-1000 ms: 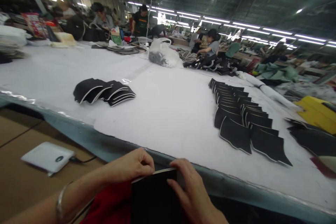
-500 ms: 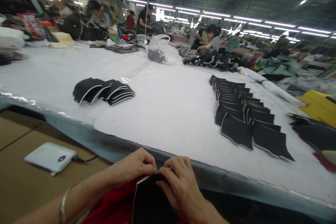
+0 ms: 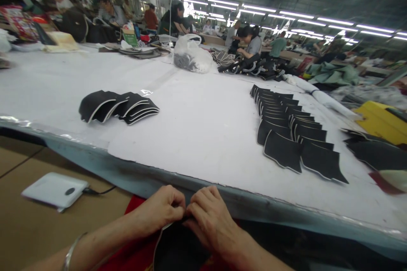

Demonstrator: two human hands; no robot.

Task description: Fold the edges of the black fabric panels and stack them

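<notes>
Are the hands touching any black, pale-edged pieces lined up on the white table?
No, the left hand and right hand hold another black, pale-edged piece in front of the white table.

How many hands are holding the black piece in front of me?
2: the left hand at its top edge, and the right hand close beside it on the same black piece. No other hand shows there.

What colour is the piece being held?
The piece is black, pale-edged; best in the head view.
</notes>
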